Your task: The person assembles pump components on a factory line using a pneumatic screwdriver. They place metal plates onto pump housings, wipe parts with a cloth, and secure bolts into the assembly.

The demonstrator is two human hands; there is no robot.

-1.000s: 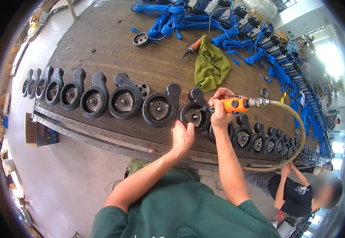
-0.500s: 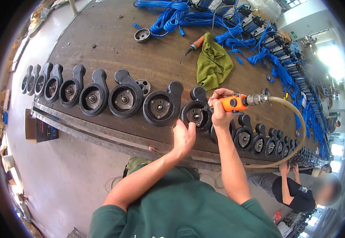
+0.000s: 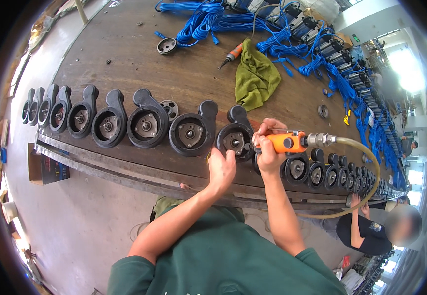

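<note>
An orange air screwdriver lies almost level in my right hand, whose fingers are wrapped round it. Its bit end reaches the open face of a black round housing with a metal plate and central shaft inside. My left hand is at the near rim of that housing, thumb and forefinger gripping the edge; the other fingers are curled and partly hidden. To the left stands a like housing, with its lobe pointing away from me. A clear yellowish hose curves from the screwdriver's back end.
Several more black housings line the table's near edge both ways. Beyond lie a green cloth, a second orange tool, metal rings and blue cable bundles. Another person works at the right.
The view has shifted a little. My right hand and the screwdriver have come lower and nearer relative to the housing. My left hand stays at the housing's rim.
</note>
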